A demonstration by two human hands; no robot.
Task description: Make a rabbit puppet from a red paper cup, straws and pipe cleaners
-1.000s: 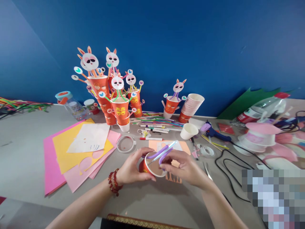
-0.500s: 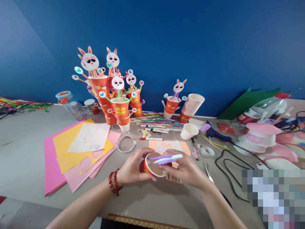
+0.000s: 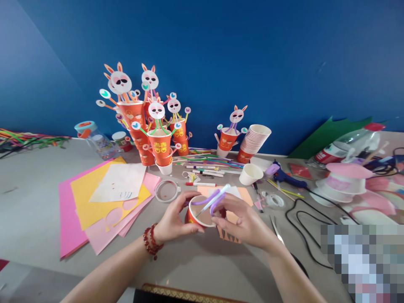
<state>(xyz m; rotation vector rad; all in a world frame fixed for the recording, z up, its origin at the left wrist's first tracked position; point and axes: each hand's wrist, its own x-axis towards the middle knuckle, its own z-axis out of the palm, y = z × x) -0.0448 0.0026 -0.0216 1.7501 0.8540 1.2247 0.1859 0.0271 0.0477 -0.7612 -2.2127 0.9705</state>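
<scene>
In the head view, a red paper cup (image 3: 191, 217) is tipped so its opening faces me. My left hand (image 3: 176, 216) wraps round its left side. At the right rim, my right hand (image 3: 238, 216) pinches a purple pipe cleaner (image 3: 213, 207), which is bent into a curve. A second purple pipe cleaner (image 3: 202, 202) arches from the left rim over the opening. Between them a slim pale stick (image 3: 216, 199) leans up out of the cup. My right fingertips partly hide the right rim. Orange paper with cut-outs (image 3: 229, 235) lies beneath.
Stacked red cups with rabbit faces (image 3: 159, 145) stand at the back left, near loose cups (image 3: 256, 139). Coloured paper sheets (image 3: 67, 219) lie left, a tape roll (image 3: 167, 190) nearer. To the right are a blue glue gun (image 3: 288, 176), black cable and scissors (image 3: 276, 227).
The purple pipe cleaner in my right fingers and the pale stick now point more steeply upward. The cup has turned slightly in my left hand.
</scene>
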